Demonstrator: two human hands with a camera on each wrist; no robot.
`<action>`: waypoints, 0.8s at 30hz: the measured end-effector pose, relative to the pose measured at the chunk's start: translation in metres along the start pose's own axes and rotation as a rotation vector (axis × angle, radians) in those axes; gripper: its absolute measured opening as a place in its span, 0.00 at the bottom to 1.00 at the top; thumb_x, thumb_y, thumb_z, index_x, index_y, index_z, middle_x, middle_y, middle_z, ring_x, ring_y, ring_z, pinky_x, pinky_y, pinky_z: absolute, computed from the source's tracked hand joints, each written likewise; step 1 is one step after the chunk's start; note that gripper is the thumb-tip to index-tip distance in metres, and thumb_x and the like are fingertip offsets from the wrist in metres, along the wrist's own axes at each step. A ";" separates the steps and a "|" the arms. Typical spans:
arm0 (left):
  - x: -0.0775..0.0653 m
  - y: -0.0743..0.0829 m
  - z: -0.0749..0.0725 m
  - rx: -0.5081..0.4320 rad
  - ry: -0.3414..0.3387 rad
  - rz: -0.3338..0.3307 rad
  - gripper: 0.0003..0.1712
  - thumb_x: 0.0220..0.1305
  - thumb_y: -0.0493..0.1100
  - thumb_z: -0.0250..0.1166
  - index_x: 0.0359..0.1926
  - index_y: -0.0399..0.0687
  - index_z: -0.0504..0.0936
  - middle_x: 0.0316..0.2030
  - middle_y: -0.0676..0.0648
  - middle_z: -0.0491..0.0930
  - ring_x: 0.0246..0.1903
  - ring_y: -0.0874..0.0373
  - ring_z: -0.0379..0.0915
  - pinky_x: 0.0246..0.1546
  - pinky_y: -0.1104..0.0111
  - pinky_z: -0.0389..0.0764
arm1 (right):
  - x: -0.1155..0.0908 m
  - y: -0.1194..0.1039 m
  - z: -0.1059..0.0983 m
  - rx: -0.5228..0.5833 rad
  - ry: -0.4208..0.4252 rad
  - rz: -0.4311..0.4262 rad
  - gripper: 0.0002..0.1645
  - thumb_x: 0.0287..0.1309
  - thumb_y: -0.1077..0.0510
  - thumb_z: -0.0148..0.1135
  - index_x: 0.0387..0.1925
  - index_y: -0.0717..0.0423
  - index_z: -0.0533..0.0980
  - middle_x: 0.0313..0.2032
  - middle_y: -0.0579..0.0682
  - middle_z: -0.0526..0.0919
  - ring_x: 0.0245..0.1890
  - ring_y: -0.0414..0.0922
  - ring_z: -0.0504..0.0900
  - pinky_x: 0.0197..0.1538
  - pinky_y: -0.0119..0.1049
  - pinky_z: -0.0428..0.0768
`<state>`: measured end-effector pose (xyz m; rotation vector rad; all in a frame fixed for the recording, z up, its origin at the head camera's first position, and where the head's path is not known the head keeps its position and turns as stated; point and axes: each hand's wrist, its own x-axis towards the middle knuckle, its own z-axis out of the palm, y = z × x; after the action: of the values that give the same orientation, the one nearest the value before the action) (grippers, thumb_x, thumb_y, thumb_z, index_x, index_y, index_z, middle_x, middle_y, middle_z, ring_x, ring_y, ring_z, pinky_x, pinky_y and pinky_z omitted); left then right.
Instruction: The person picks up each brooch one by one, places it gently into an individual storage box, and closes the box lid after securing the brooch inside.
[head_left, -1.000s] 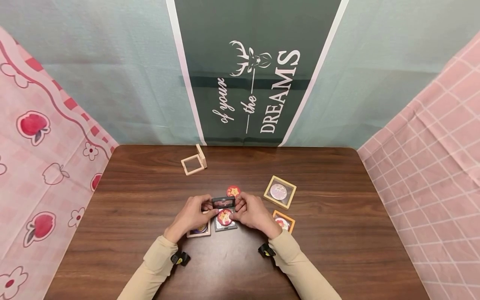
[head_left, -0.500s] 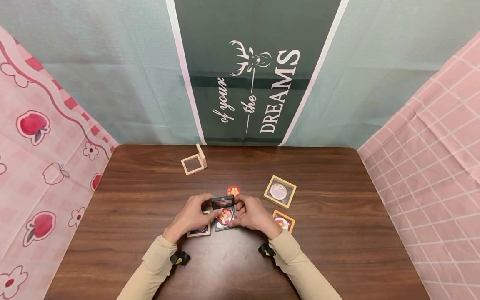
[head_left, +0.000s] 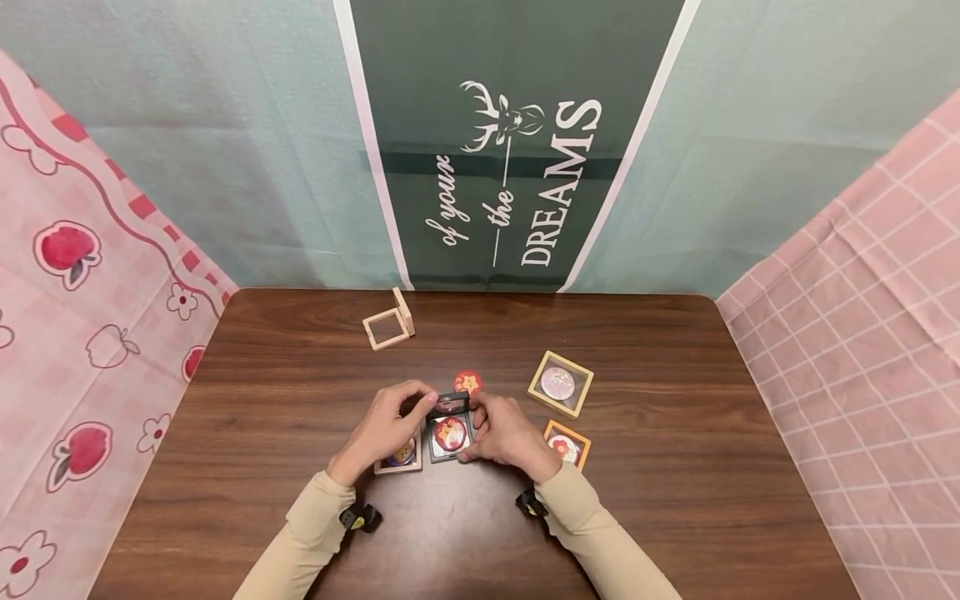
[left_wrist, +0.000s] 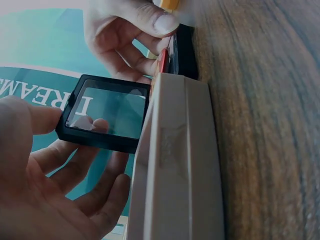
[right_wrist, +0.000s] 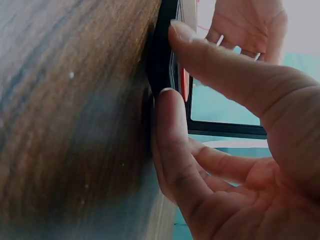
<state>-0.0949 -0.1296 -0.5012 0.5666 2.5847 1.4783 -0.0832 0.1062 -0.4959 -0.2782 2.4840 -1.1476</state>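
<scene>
A small black hinged display case lies on the table with its clear-windowed lid raised. On the film inside its base sits a round red badge. My left hand pinches the lid by its left outer edge, thumb in front, as the left wrist view shows. With thumb and index finger, my right hand grips the right side of the base. Behind the lid, partly hidden, lies a second red badge with a yellow star.
A closed light-framed case lies under my left hand. Right of my right hand are a yellow-framed case and an orange-framed case, each holding a badge. An opened beige case stands at the back left.
My left thumb has moved off the badge up to the lid, which tilts slightly forward now. My right thumb has slid down to the front corner of the base.
</scene>
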 end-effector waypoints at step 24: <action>-0.001 0.002 -0.005 -0.010 -0.198 0.106 0.03 0.72 0.41 0.72 0.38 0.55 0.89 0.46 0.58 0.89 0.50 0.63 0.84 0.54 0.63 0.85 | -0.001 0.003 0.002 0.000 -0.008 -0.054 0.30 0.41 0.66 0.88 0.45 0.61 0.80 0.29 0.49 0.85 0.23 0.33 0.84 0.29 0.29 0.81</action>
<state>-0.0948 -0.1329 -0.4966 0.8164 2.4282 1.3859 -0.0820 0.1071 -0.4987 -0.3506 2.4836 -1.1662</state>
